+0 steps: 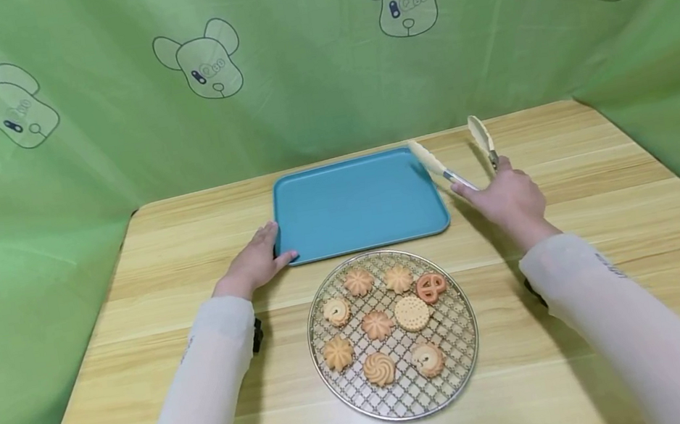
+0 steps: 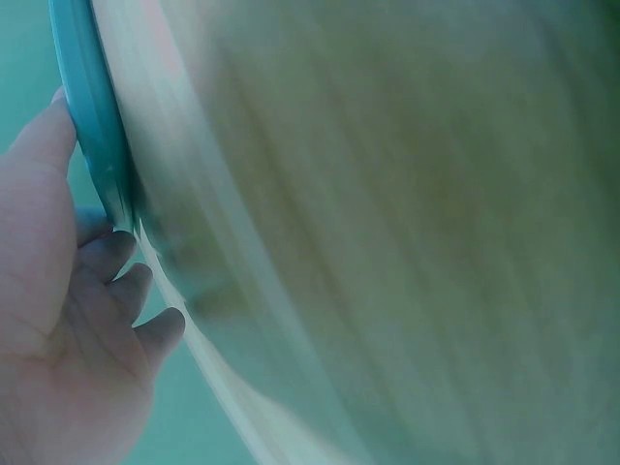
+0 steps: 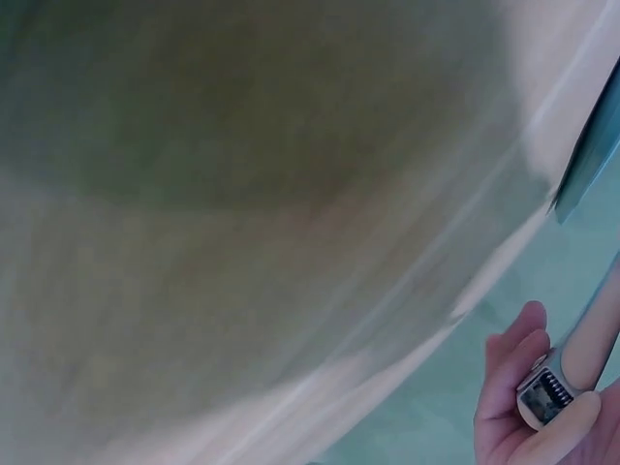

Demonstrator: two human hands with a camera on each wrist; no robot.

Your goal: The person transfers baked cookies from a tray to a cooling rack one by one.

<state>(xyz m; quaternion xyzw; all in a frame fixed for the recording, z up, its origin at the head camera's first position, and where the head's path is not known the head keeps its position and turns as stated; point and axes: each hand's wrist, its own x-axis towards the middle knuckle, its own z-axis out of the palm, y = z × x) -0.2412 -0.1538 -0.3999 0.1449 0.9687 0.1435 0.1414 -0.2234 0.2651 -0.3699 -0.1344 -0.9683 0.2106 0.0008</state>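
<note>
In the head view my left hand (image 1: 255, 260) grips the near left corner of a blue rectangular tray (image 1: 359, 205), thumb over the near rim and fingers along the left side. The left wrist view shows the thumb and fingertips at the tray's edge (image 2: 92, 107). My right hand (image 1: 509, 197) holds a pair of tongs (image 1: 460, 178) with metal arms and cream scalloped heads. The tongs' arms are spread, and the left head reaches the tray's far right corner. Part of the tongs' handle (image 3: 547, 392) shows in the hand in the right wrist view.
Near the tray stands a round wire rack (image 1: 409, 407) carrying several cookies, among them a pretzel-shaped one (image 1: 431, 288) and a round dotted one (image 1: 411, 313). The light wooden table (image 1: 615, 200) ends at green curtains (image 1: 312, 113) behind and beside it.
</note>
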